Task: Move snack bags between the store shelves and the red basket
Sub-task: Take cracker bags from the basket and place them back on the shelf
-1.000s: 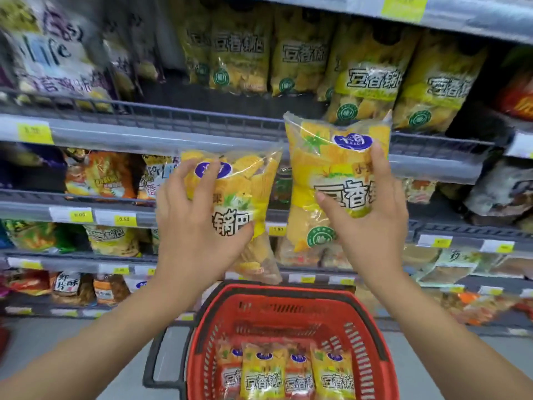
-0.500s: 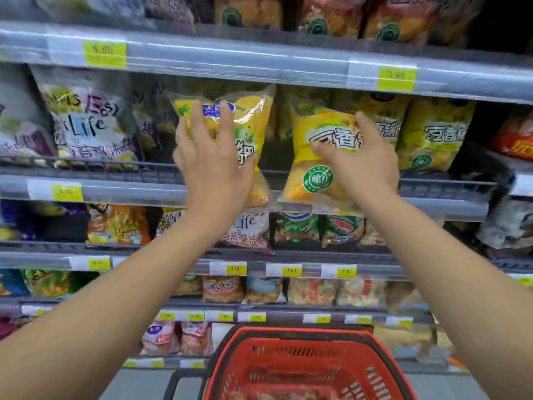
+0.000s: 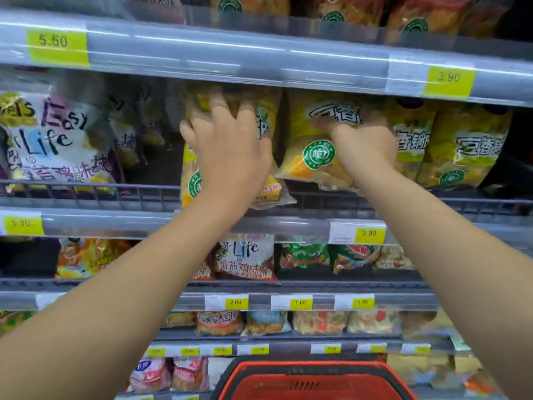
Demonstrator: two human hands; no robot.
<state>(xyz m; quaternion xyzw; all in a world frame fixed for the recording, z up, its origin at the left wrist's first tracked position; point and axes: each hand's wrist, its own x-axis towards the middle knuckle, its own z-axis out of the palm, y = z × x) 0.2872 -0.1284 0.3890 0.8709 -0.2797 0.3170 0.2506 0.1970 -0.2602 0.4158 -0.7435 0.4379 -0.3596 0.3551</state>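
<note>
Head view, tilted up at the snack shelves: two yellow snack bags sit at the front of one shelf, side by side and just apart. The left yellow bag (image 3: pixel 196 180) is nearly upright, its lower seal hanging over the shelf's wire rail (image 3: pixel 115 194); the left grip (image 3: pixel 230 154) covers most of its front, fingers spread wide and thumb laid along the bag's right edge, holding it, though the fingertips are blurred. The right yellow bag (image 3: pixel 311 151) is tilted, one bottom corner out over the same rail; the right grip (image 3: pixel 366 145) is closed on it, fingers curled round its right side and thumb across the printed characters.

Further right on that shelf stand more yellow bags (image 3: pixel 467 148) of the same print, touching one another; to the left, past a darker stretch, stand white bags (image 3: pixel 57 140) lettered "Easy Life". The shelf edge above (image 3: pixel 230 53) carries a yellow price label reading 5.50 (image 3: pixel 57 46) at the left and one reading 3.90 (image 3: pixel 448 80) at the right; the strip under the wire rail has a 3.90 label (image 3: pixel 369 233) too. Lower shelves hold mixed small bags (image 3: pixel 245 255) in red, green and orange.

The red basket (image 3: pixel 311 382) is at the near bottom edge, between the two forearms and well below both bags; only its far rim and a little of its inside show.
</note>
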